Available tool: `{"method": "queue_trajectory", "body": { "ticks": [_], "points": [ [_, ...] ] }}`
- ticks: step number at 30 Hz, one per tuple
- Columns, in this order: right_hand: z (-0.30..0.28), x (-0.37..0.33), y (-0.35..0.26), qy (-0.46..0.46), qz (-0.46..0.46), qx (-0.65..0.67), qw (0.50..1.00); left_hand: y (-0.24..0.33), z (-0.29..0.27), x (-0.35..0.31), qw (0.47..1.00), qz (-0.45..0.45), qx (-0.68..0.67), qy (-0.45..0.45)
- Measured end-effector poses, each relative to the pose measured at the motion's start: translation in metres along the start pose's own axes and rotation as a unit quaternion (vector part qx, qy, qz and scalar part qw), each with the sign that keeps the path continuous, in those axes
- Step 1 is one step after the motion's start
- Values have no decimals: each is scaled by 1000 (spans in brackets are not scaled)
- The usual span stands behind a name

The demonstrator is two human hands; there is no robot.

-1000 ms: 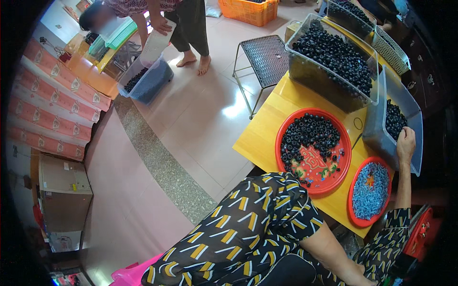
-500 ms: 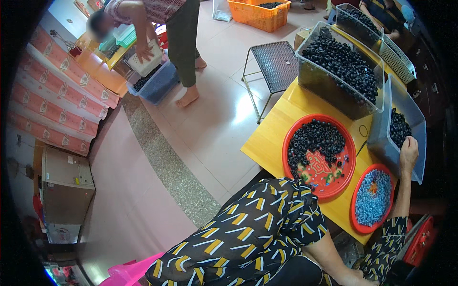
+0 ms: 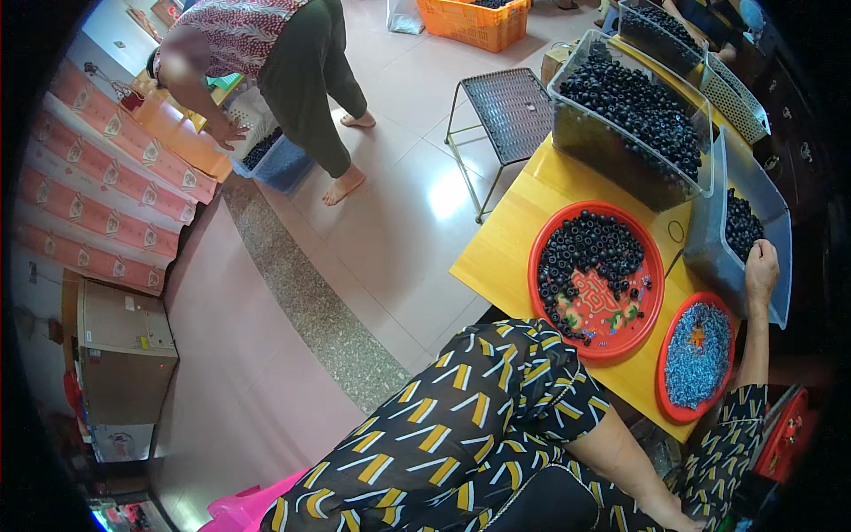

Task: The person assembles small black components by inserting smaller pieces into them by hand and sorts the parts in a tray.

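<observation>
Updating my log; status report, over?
Right hand at black pieces in translucent bin, grip unclear. Left hand at lower edge, cut off. Red tray of blue pieces beside right forearm.

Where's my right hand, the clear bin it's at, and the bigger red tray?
Right hand (image 3: 762, 269): head view, on the back of the hand.
Clear bin (image 3: 708, 255): head view, on its wall, left of the hand.
Bigger red tray (image 3: 597, 294): head view, on its bare printed base.
</observation>
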State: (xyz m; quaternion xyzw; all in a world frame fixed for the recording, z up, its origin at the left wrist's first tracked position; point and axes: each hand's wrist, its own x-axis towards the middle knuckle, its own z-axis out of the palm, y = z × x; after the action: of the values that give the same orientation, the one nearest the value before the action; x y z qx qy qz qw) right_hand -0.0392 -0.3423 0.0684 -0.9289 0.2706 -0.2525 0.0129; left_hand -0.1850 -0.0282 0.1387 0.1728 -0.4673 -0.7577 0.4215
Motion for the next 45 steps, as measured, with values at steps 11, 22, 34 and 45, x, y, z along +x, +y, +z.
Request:
{"method": "queue_trajectory", "body": {
  "ticks": [11,22,34,45],
  "points": [
    [-48,-38,-55,182,-92,98,974,-22,-7,-18,989,11,135,55],
    [-61,-243,-134,-104,-3,343,933,-27,-65,-166,870,-67,342,349],
    [-28,-178,-170,-389,-238,72,887,-55,-67,-210,682,10,396,615],
    [-13,-192,-170,-307,-236,121,914,-36,-142,-205,475,-64,698,532]
  ]
}}
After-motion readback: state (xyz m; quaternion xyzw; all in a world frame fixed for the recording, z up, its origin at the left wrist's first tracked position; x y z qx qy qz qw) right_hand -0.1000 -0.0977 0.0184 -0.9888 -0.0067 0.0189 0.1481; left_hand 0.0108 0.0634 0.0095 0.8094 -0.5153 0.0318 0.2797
